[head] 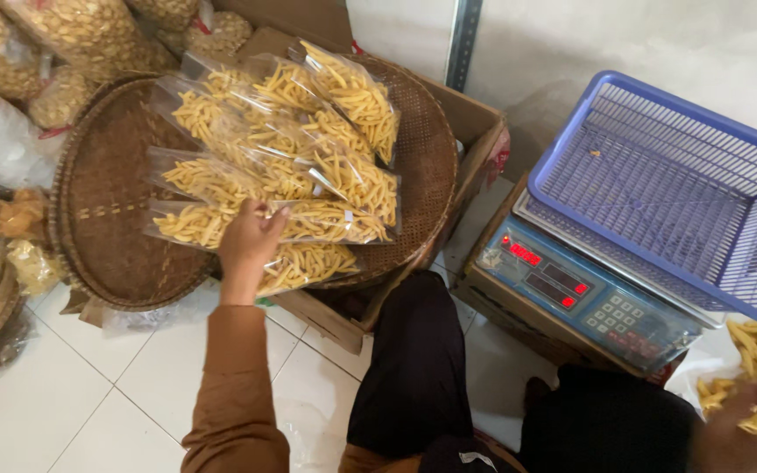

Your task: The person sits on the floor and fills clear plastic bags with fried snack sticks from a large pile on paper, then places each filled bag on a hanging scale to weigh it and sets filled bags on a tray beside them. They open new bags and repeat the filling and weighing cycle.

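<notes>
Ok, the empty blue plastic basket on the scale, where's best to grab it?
Take the blue plastic mesh basket by its thick top rim, on the near long side above the scale's keypad, coming from the front. The rim is solid and exposed there; the walls are thin lattice, and nothing blocks that edge.

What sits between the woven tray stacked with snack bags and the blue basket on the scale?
In the head view, the cardboard box's corner and a strip of white floor tile separate the woven tray from the blue basket.

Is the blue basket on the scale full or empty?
Nearly empty. Through the blue basket, its mesh floor shows bare except for one small yellow crumb near the back; the scale display under it is lit.
</notes>
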